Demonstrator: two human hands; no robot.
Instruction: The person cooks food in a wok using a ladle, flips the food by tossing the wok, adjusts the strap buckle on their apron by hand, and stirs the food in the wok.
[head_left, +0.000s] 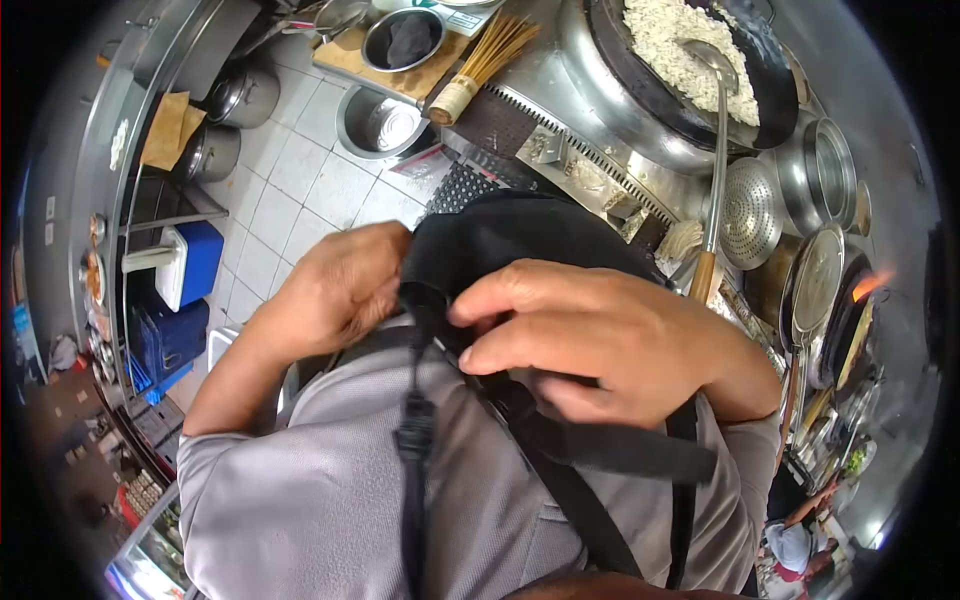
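Note:
My left hand (345, 285) is closed at the left edge of the black apron (540, 235) at my waist; its fingertips are hidden, so what they hold cannot be made out. Curved over the front of my body, my right hand (610, 340) has its fingers apart, with the fingertips close to the black straps. A loose, blurred strap end (640, 452) sticks out to the right below that hand. Another black strap (415, 440) with a buckle runs down my grey shirt (310, 510).
A wok (640, 85) of white rice-like food holds a long-handled ladle (722, 140) on the stove at upper right. Beside it are a perforated strainer (750, 213) and a bamboo brush (485, 70). Metal bowls, pots and a blue-and-white cooler (190, 262) stand to the left.

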